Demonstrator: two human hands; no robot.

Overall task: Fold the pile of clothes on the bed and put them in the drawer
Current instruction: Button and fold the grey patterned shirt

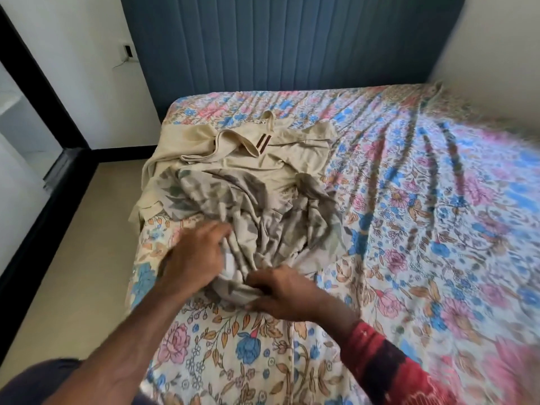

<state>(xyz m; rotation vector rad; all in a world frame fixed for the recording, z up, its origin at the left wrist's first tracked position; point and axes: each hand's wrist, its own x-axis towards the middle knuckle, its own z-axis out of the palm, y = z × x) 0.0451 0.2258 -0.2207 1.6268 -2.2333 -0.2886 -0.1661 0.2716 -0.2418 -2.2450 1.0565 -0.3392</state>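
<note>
Clothes pile [248, 182] lies crumpled on the near left part of the bed [409, 200]: a patterned grey garment [263, 217] on top, a beige shirt [263, 153] beneath and behind it. Left hand [195, 255] rests on the grey garment's near edge, fingers bent into the cloth (blurred). Right hand [277, 290] grips its bunched near end, fingers curled.

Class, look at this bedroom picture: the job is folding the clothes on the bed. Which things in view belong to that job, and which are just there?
Part of the job:
patterned grey garment, crumpled
beige garment behind it
left hand and right hand, both gripping the patterned grey garment
bed, where the pile lies

Just there:
blue headboard
wall socket
floor
</note>
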